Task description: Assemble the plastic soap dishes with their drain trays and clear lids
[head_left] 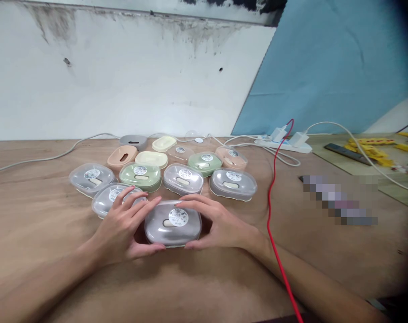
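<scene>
A grey oval soap box (pixel 161 226) with a clear lid and a round printed label lies flat on the wooden table in front of me. My left hand (pixel 128 222) grips its left end, thumb at the near edge and fingers over the far side. At the opposite end, my right hand (pixel 215 222) grips it the same way. Just beyond my left fingers is another lidded grey box (pixel 104 201), partly covered by that hand. Further back stand a lidded green box (pixel 150 181) and a lidded grey box (pixel 177 186).
More boxes and lids, including an uncovered peach box (pixel 114 157), spread toward the wall. A red cable (pixel 271 215) runs beside my right forearm from a white power strip (pixel 303 147). Yellow pieces (pixel 375 154) lie at the far right; a pixelated object rests nearer.
</scene>
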Motion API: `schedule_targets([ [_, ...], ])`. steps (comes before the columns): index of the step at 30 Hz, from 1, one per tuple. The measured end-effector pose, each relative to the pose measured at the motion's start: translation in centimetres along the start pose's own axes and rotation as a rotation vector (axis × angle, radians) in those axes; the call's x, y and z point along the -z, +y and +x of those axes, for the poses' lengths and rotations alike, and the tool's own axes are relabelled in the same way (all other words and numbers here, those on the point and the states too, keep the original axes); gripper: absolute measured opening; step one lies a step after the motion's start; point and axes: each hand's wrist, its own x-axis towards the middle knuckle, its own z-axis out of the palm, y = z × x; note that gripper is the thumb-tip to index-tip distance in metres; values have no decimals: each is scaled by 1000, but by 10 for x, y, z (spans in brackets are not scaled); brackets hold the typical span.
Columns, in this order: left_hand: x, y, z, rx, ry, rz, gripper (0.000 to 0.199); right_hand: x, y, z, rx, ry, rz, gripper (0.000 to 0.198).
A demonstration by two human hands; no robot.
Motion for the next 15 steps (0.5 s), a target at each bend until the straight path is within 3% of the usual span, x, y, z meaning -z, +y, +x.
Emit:
schedule_targets([
  [5,1,2,1,22,12,-24,71,1,-2,0,-48,-22,-10,88],
  [15,-1,1,0,-5,33,-28,76,4,-2,0,-22,-46,-37,91],
])
